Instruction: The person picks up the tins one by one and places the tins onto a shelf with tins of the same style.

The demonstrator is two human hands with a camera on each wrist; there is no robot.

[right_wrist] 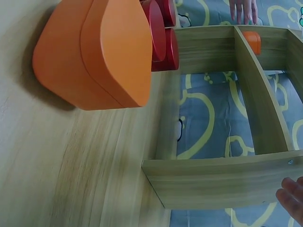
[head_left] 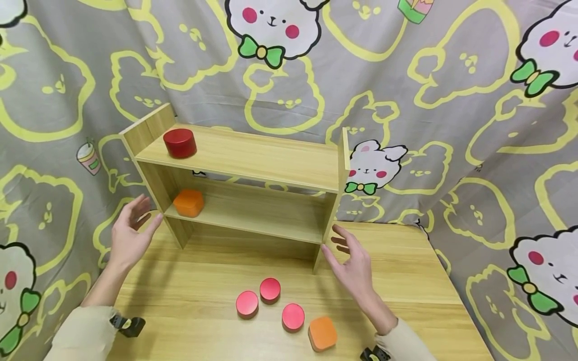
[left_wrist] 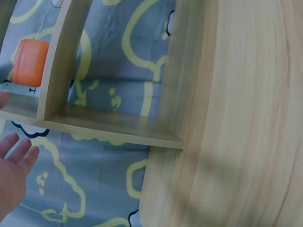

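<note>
1 orange box (head_left: 322,333), 3 red tins (head_left: 293,316) | shelf (head_left: 262,155): 1 red tin (head_left: 180,143), 1 orange box (head_left: 189,202) | left hand (head_left: 131,234), right hand (head_left: 354,260) relaxed

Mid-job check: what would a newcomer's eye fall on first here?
Probably the wooden shelf, with a round red box on its top board at left and an orange box below. Next, three round red boxes and another orange box on the table in front. The left hand and right hand flank the shelf.
</note>
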